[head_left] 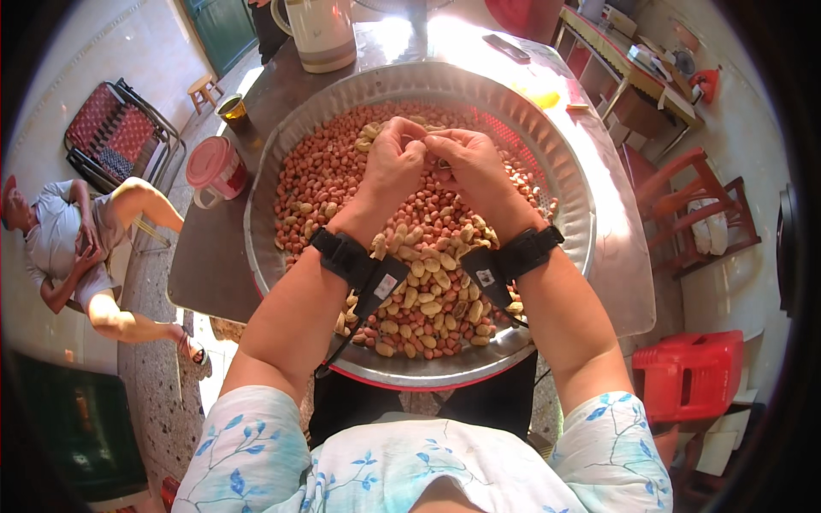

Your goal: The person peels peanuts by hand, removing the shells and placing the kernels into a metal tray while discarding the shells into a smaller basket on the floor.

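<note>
My left hand [395, 161] and my right hand [470, 162] meet fingertip to fingertip above the far middle of a wide round metal tray [571, 184]. Both are closed in a pinch on what looks like a peanut, mostly hidden by the fingers. Below them, shelled reddish peanuts [321, 162] spread over the tray's far and left parts. A heap of pale unshelled peanuts [432, 286] lies in the near part, between my forearms, with red kernels mixed in. A few more unshelled ones [368, 135] rest just beyond my left hand. Each wrist wears a black strap with a small device.
The tray rests on a grey table [209, 274]. Left of it stand a pink lidded mug [215, 168] and a glass [233, 111]; behind are a large jug [321, 34] and a phone [507, 48]. A person [77, 231] sits at left. Red stools [688, 376] stand at right.
</note>
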The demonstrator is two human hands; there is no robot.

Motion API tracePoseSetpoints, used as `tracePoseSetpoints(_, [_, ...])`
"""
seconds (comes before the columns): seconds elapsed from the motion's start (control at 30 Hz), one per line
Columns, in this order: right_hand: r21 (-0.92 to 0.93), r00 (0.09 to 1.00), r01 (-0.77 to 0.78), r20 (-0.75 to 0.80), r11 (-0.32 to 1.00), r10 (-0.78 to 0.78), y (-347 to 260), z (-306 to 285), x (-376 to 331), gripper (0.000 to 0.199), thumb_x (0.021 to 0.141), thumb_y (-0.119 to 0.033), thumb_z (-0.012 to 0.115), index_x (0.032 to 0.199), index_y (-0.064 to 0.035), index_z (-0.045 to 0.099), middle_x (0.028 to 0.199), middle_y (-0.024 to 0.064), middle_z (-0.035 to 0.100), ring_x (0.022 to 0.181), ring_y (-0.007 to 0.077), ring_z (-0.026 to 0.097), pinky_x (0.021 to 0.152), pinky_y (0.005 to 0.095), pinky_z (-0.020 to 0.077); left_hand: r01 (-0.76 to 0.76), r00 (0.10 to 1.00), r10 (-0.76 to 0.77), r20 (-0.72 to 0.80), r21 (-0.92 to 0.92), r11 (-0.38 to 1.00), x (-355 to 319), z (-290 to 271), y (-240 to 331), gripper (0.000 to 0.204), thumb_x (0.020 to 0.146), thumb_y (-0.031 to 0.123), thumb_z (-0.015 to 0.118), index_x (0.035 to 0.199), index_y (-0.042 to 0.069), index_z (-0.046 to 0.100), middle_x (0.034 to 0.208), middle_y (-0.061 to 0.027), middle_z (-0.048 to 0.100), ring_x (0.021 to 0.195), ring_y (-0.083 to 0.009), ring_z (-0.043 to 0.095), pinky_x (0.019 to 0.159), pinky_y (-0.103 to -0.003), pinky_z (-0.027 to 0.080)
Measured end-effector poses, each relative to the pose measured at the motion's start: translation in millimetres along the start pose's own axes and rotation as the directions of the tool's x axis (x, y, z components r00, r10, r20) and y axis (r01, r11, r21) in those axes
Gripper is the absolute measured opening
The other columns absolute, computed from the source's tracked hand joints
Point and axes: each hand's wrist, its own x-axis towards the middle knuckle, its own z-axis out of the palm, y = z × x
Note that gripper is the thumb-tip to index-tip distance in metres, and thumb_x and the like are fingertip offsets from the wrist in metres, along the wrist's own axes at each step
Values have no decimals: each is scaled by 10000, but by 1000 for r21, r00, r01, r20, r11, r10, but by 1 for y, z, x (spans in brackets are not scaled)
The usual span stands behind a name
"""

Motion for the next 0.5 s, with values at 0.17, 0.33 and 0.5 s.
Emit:
tracePoseSetpoints(0.17, [177,987,-120,123,977,99,-4,-18,2,166,807,-172,540,764,-13,568,633,30,557,484,64,463,393,168,339,167,972,-113,205,-267,949,-8,3,24,155,820,38,395,941,9,487,652,-9,509,482,-33,438,384,-176,369])
tracePoseSetpoints(0.33, [76,983,-149,121,986,139,-9,-16,2,133,774,-130,524,685,-34,547,609,20,536,475,58,437,380,167,308,195,963,-145,228,-216,957,-5,-2,21,151,814,46,426,942,-15,477,676,-27,528,492,-48,461,398,-185,395])
tracePoseSetpoints(0.5, [-47,985,-155,63,987,158,-7,-14,3,130,726,-88,501,601,-58,518,587,17,524,463,55,426,372,172,293,180,965,-176,193,-4,984,-6,2,19,147,803,44,445,929,-29,456,674,-40,532,499,-71,482,400,-195,404])
